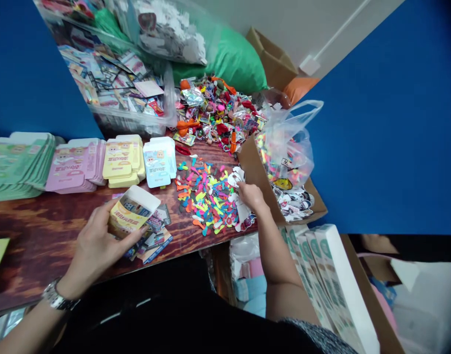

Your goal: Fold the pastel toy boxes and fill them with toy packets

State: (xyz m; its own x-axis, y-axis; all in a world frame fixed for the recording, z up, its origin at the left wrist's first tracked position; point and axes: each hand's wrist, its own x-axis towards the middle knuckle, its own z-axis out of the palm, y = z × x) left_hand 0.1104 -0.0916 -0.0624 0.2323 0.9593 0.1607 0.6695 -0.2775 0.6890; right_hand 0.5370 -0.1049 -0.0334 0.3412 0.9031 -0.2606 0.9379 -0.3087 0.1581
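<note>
My left hand (pixel 100 241) is wrapped around a small yellow cardboard box (pixel 127 221), tilted with its top flap raised; packets or cards show inside it. Under and beside the box lie loose printed cards (pixel 155 241). At the right, my right hand (pixel 252 197) is closed, its fingertips on white cut-out stickers (pixel 235 177); whether one is lifted is hard to see. Just left of those fingers spreads a pile of bright little balloons (pixel 206 196). More stickers (pixel 245 221) lie below my wrist, near the table's front edge.
Flat box stacks in green (pixel 22 164), pink (pixel 75 164), yellow (pixel 122 160) and blue (pixel 159 162) line the back left. Behind stand a clear bin of cards (pixel 118 93) and a trinket heap (pixel 218 110). A carton (pixel 256 172) borders the right side.
</note>
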